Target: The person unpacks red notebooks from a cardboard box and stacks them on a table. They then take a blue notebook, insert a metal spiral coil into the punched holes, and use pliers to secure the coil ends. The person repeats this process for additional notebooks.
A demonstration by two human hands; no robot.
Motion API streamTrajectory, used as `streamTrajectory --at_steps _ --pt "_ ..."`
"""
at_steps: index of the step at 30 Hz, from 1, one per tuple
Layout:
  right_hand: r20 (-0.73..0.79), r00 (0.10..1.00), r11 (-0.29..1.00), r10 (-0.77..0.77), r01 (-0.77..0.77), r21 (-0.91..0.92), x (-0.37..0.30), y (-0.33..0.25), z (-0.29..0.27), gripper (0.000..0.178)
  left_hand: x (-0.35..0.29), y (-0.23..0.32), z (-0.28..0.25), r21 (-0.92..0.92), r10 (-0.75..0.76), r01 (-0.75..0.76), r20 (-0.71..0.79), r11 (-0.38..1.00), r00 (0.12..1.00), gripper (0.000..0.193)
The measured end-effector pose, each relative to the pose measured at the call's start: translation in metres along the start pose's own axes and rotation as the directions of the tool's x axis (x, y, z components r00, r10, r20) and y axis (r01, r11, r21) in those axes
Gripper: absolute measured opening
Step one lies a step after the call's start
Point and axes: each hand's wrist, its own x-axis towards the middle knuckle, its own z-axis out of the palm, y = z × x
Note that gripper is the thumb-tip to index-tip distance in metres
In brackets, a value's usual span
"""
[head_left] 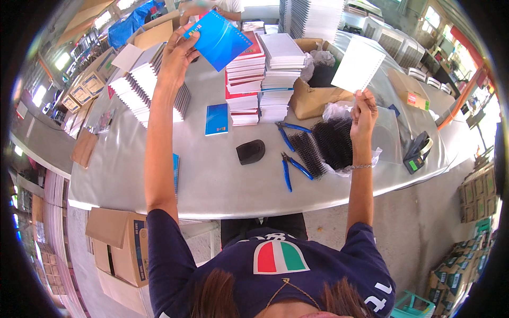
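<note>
Raised at the upper left, my left hand (183, 50) pinches a blue notebook cover (220, 40) by its left corner; a row of punched holes runs along its right edge. On the right, my right hand (363, 110) is closed on the bottom corner of a white punched sheet (358, 63), held up with holes along its right edge. Whether more sheets lie behind it I cannot tell. Below and between my hands, a small blue notebook (217, 120) lies flat on the table. Two blue-handled cutters (295, 172) rest beside bundles of black binding coils (333, 143).
Tall stacks of red-and-white notebooks (244, 79) and white page blocks (283, 53) stand mid-table. Spiral-bound books (140, 87) are piled at left. A black block (250, 152) and a tape dispenser (418, 152) lie nearer. A cardboard box (313, 100) sits behind. Another person (230, 8) is across the table.
</note>
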Motion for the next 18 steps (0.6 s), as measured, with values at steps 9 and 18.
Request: streamTrajectory --at_steps 9,18 --pt "-0.080 0.988 0.987 0.132 -0.123 0.105 -0.010 0.031 -0.024 0.014 0.048 0.006 0.056 0.285 0.011 -0.066 0.188 0.956 0.982 0.041" --pt "-0.008 0.982 0.957 0.189 -0.182 0.225 -0.023 0.052 -0.043 0.007 0.077 -0.011 0.120 0.439 -0.088 -0.054 0.298 0.897 0.951 0.038"
